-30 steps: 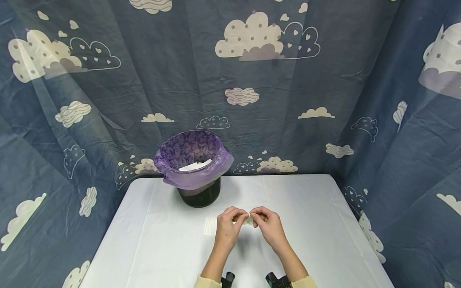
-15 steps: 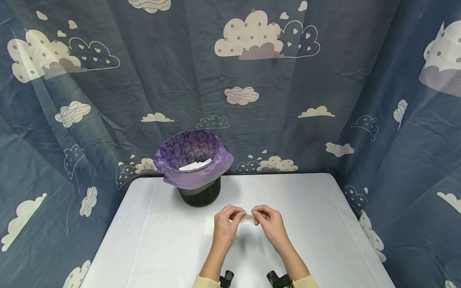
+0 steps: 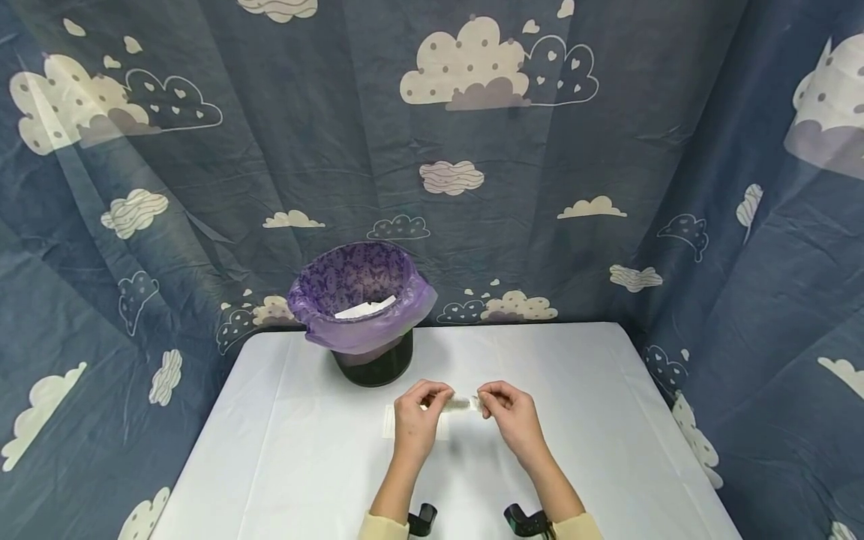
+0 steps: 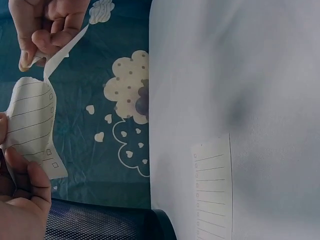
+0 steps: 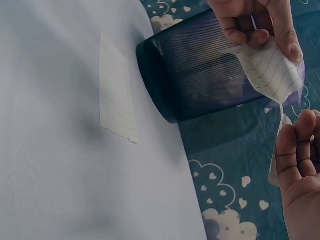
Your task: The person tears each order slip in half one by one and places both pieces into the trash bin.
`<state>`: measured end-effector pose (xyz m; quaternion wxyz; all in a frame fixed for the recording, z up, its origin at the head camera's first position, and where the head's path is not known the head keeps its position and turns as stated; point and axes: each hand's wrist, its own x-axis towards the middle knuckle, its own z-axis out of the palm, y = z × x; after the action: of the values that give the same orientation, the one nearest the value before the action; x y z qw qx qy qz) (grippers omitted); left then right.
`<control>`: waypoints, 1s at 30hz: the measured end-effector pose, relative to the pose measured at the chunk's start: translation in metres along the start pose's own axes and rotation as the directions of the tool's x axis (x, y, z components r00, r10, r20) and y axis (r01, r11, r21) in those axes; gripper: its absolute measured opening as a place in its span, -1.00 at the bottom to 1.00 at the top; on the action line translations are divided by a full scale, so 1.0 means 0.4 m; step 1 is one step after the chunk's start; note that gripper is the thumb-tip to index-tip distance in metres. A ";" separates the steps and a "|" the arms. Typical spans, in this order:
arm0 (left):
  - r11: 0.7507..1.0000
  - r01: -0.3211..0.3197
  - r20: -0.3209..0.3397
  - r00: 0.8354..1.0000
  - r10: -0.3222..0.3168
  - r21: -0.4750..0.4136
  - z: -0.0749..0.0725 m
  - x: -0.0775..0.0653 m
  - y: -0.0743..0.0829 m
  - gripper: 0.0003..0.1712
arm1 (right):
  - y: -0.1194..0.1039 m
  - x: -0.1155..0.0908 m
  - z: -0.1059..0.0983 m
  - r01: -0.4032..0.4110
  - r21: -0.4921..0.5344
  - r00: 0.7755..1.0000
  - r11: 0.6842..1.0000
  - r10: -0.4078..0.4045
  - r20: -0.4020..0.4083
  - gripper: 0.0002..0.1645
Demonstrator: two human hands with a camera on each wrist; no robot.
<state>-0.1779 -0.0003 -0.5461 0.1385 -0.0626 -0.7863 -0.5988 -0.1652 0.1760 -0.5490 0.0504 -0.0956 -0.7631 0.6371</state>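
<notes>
Above the table, my left hand (image 3: 416, 420) pinches a curled piece of lined paper (image 4: 31, 117) with small checkboxes along one edge. My right hand (image 3: 511, 412) pinches a narrower strip of the same sheet, its strip (image 4: 65, 54) twisted away from the larger piece. In both wrist views the two parts seem to meet at a thin point, with a tear running between them. Below the hands, a second lined paper slip (image 4: 212, 190) lies flat on the table, one short edge ragged in the right wrist view; the left hand partly covers it in the head view.
A dark mesh wastebasket (image 3: 374, 366) stands at the table's back left. Its purple bag liner (image 3: 364, 337) folds over the rim, and white paper (image 3: 364, 309) lies inside. A cloud-patterned curtain (image 3: 351, 135) hangs behind the white table (image 3: 553, 420).
My hands have drawn apart, the left moving left and the right slightly right. More of the paper shows between them, and the slip on the table shows on both sides of the left hand.
</notes>
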 end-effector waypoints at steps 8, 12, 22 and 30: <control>1.000 0.018 -0.005 1.000 -0.018 -0.005 -0.011 0.008 -0.005 -0.94 | 0.000 0.006 -0.006 0.000 -0.003 1.000 1.000 0.000 -0.003 -0.86; 1.000 0.011 -0.020 1.000 -0.011 -0.010 -0.017 0.011 -0.008 -0.93 | 0.003 0.008 -0.011 -0.003 -0.010 1.000 1.000 0.003 -0.010 -0.87; 1.000 0.019 -0.041 0.999 -0.019 -0.005 -0.035 0.013 -0.014 -0.94 | 0.004 0.008 -0.022 -0.012 -0.019 1.000 1.000 0.012 -0.020 -0.86; 1.000 0.001 -0.068 0.998 -0.001 -0.008 -0.050 0.015 -0.019 -0.91 | 0.008 0.004 -0.022 -0.023 -0.031 1.000 0.999 0.022 -0.022 -0.82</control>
<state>-0.1827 -0.0220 -0.5467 0.1648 -0.0423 -0.7787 -0.6039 -0.1646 0.1854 -0.5506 0.0498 -0.1119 -0.7713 0.6245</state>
